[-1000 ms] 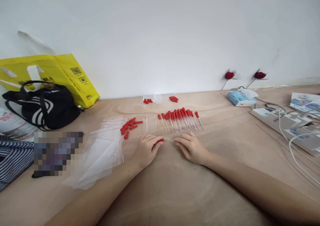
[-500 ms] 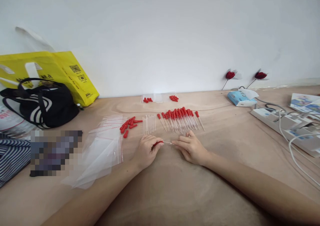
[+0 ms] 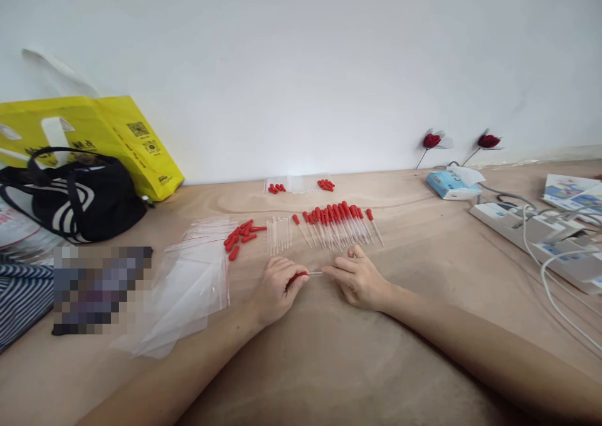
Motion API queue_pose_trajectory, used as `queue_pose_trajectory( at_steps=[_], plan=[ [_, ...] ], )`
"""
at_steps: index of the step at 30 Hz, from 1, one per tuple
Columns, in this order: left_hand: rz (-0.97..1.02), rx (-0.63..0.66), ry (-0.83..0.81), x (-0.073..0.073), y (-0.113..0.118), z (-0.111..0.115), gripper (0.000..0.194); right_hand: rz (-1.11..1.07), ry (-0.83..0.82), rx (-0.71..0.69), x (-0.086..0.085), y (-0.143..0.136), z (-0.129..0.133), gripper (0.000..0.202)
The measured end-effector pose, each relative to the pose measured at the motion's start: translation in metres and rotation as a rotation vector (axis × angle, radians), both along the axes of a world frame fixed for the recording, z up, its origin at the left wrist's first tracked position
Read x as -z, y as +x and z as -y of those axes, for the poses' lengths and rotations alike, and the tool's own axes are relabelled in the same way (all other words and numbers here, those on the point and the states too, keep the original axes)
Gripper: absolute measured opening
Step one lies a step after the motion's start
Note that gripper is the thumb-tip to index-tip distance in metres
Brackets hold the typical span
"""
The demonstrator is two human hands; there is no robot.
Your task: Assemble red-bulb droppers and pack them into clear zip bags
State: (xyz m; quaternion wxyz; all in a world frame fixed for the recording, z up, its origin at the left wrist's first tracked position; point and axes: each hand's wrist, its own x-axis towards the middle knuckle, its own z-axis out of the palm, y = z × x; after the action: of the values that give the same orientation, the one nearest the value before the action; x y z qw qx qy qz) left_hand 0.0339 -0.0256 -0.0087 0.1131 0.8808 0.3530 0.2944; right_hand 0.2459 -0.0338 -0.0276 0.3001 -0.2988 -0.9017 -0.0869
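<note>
My left hand (image 3: 279, 290) pinches a red rubber dropper bulb (image 3: 298, 276), partly covered by the fingers. From the bulb's end a thin clear dropper tube (image 3: 315, 273) runs across to my right hand (image 3: 356, 279), whose fingers are closed on its other end. How far the tube sits inside the bulb is hidden by the left fingertips. Just beyond my hands lies a row of droppers with red bulbs (image 3: 345, 216). Left of them are several bare clear tubes (image 3: 279, 234) and a small heap of loose red bulbs (image 3: 241, 235).
Clear zip bags (image 3: 188, 288) are spread left of my left forearm. Bagged red bulbs (image 3: 325, 185) lie near the wall. A black bag (image 3: 89, 194) and yellow bag (image 3: 150, 162) stand at left. At right are a tissue pack (image 3: 451, 185) and a corded power strip (image 3: 531, 238).
My left hand and the bulb have tilted slightly, and the tube between the hands now lies more level. The view has shifted a little; both hands keep their grip.
</note>
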Motion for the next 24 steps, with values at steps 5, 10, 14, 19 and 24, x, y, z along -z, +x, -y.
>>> queue_pose_trajectory(
  at_steps=[5, 10, 14, 19, 24],
  plan=[
    [-0.01, 0.053, 0.016, 0.0, 0.0, 0.001, 0.02, -0.045, -0.082, 0.048, -0.001, -0.006, 0.002, 0.025],
    [-0.004, 0.071, 0.022, 0.0, 0.001, 0.0, 0.02, -0.075, -0.161, 0.027, -0.001, -0.01, 0.001, 0.022],
    [-0.007, 0.07, 0.022, 0.0, 0.001, 0.001, 0.021, -0.099, -0.217, 0.028, 0.0, -0.013, 0.002, 0.021],
    [-0.016, 0.063, 0.017, 0.0, 0.0, 0.0, 0.022, -0.113, -0.268, 0.023, -0.003, -0.015, 0.002, 0.023],
    [-0.068, 0.064, 0.034, -0.005, -0.002, -0.005, 0.021, 0.003, -0.216, 0.06, -0.011, -0.012, 0.0, 0.02]
  ],
)
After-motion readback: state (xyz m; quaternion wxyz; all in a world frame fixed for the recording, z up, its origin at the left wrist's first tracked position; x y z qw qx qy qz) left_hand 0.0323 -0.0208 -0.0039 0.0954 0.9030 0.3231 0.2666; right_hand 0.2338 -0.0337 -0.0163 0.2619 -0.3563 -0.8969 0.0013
